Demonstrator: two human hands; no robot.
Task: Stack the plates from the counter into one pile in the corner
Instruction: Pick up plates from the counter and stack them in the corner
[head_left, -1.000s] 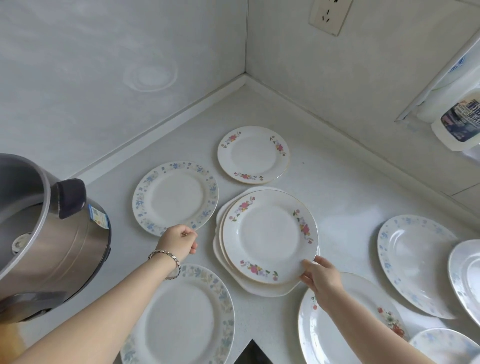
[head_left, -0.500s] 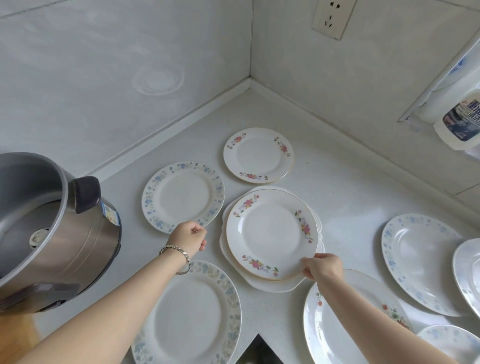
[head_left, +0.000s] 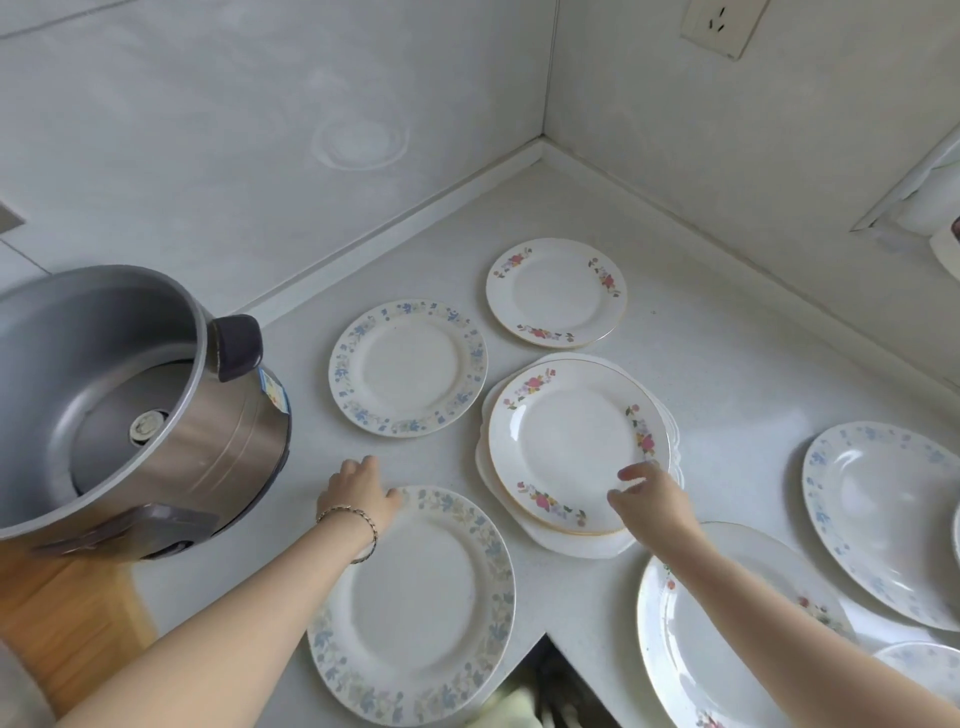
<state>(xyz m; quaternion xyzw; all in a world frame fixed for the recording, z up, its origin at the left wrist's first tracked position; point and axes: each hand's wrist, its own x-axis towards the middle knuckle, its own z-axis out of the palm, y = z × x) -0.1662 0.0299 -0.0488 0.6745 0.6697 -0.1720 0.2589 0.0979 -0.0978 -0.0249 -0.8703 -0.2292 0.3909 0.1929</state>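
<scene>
As the left hand (head_left: 358, 493), fingers open, touches the lower-centre blue-flowered white plate (head_left: 415, 608), seemingly to lift it, the right hand (head_left: 649, 501) hovers open-fingered over the mid-frame pink-flowered plate pile (head_left: 566, 441).

This is a home kitchen: a pale counter (head_left: 727, 374) meets light tiled walls (head_left: 260, 130) in a corner below a wall socket (head_left: 719, 23), with an open steel rice cooker (head_left: 208, 431) and flower-rimmed dinner plates (head_left: 408, 366) spread on it.

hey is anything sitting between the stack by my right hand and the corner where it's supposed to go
Yes. A small red-flowered plate lies flat on the counter between the stack and the corner. Nothing else visible sits on that path.
</scene>
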